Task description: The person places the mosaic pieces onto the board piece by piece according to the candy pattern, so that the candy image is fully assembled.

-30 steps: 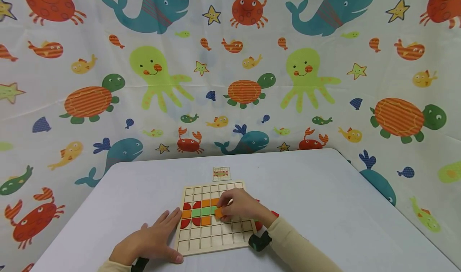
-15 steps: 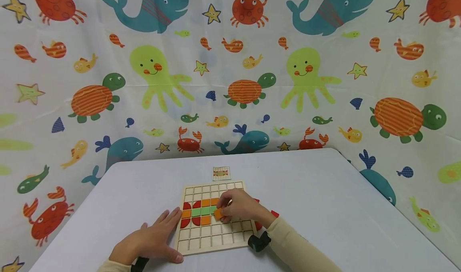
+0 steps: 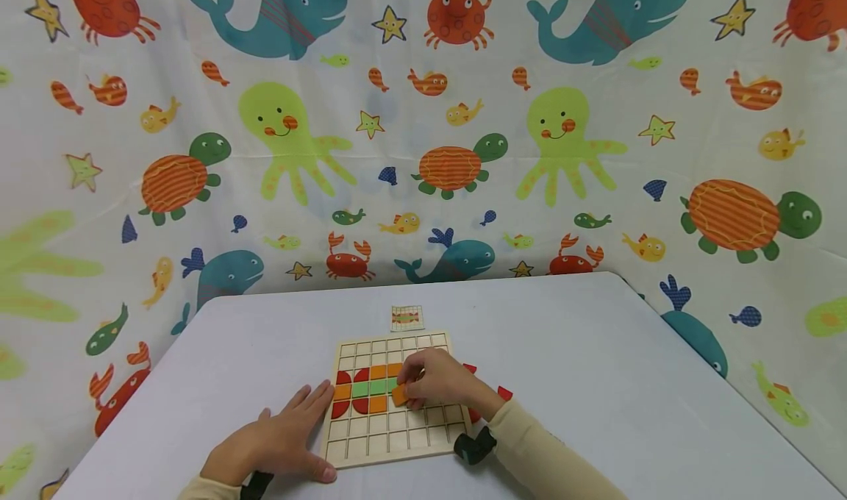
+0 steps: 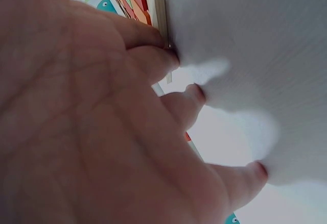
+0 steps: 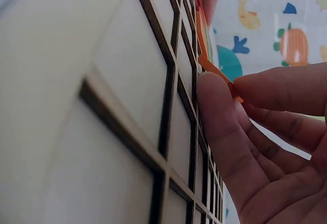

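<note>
A wooden grid board (image 3: 370, 441) lies on the white table, with red, orange and green tiles set in some of its squares. My right hand (image 3: 438, 379) is over the middle of the board and pinches an orange square tile (image 3: 400, 395) between thumb and fingers. In the right wrist view this orange tile (image 5: 217, 72) is tilted, its edge close to the grid. My left hand (image 3: 281, 437) rests at the board's left edge with fingers spread. The left wrist view shows its fingertips touching the table beside the board's side (image 4: 159, 9).
Behind the board lies a small pattern card (image 3: 406, 318) with a similar coloured grid. Several red pieces lie right of the board, among them a red tile (image 3: 505, 393), partly hidden by the right arm. A sea-animal cloth (image 3: 397, 154) hangs behind the table (image 3: 595, 353).
My right hand has shifted the orange tile very slightly toward the left and nearer side. The left hand keeps its place at the board's edge.
</note>
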A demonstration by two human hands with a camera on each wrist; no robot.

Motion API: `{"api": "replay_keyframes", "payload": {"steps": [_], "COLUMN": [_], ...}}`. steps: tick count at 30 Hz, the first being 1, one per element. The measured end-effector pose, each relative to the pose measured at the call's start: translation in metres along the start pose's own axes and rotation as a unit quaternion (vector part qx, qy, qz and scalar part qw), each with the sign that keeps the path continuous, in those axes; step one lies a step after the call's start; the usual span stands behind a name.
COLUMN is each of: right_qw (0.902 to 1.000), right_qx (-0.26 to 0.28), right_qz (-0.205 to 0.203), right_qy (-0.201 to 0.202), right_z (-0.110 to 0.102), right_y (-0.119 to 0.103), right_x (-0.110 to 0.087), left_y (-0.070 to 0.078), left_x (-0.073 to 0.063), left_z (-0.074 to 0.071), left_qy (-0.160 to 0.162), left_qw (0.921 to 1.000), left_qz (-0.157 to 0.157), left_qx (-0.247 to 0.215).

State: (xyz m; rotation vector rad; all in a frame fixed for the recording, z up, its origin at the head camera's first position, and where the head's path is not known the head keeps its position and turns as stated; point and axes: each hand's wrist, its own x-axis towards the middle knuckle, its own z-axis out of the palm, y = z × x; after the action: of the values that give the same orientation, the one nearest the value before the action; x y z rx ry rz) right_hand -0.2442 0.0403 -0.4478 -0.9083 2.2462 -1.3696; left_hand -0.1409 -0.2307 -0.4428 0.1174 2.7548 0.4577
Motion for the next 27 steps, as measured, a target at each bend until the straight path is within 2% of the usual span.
{"api": "replay_keyframes", "payload": {"steps": [17,27], "right_qw": [0.9986,0.9986], "right_qx": [-0.053,-0.052], "right_qz": [-0.005,0.002], "right_qy": [0.006,0.008], "right_z": [0.0084,0.0098], "right_y": [-0.0011,-0.0009], "right_x": [-0.0013,0.0001], "left_y": [-0.0002,0.0005], "left_x": [0.0001,-0.0012], "left_z": [-0.0005,-0.0010], "left_qy": [-0.002,-0.002], "left_qw": [1.0000,1.0000], "left_qz": [-0.005,-0.002], "left_qx": [-0.005,-0.001]}}
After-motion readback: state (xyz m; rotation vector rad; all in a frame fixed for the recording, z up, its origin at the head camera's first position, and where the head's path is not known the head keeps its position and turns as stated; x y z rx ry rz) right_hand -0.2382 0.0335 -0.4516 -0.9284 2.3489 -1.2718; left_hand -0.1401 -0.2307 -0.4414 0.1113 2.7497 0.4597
